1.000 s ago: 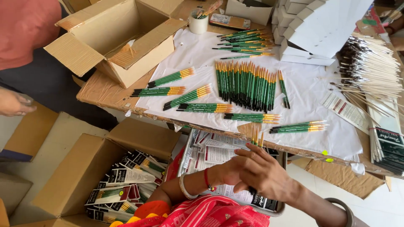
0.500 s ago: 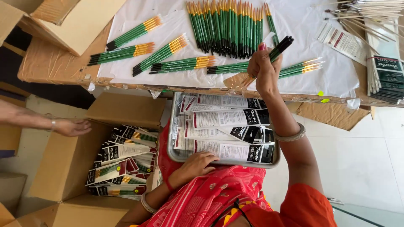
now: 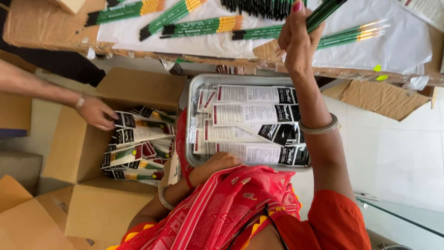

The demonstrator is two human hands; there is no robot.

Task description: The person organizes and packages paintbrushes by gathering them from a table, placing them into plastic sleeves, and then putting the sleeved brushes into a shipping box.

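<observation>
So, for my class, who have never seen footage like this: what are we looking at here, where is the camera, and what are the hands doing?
The camera sits on a person's head and looks down, so you see their own arms and red clothing at the bottom. Their right hand reaches up to a paper-covered table and grips a few green brushes. More bundles of green brushes lie on it. Their left hand rests at the near edge of a metal tray filled with flat printed packets. On the left, another person's hand reaches into a cardboard box of packed brush sets.
</observation>
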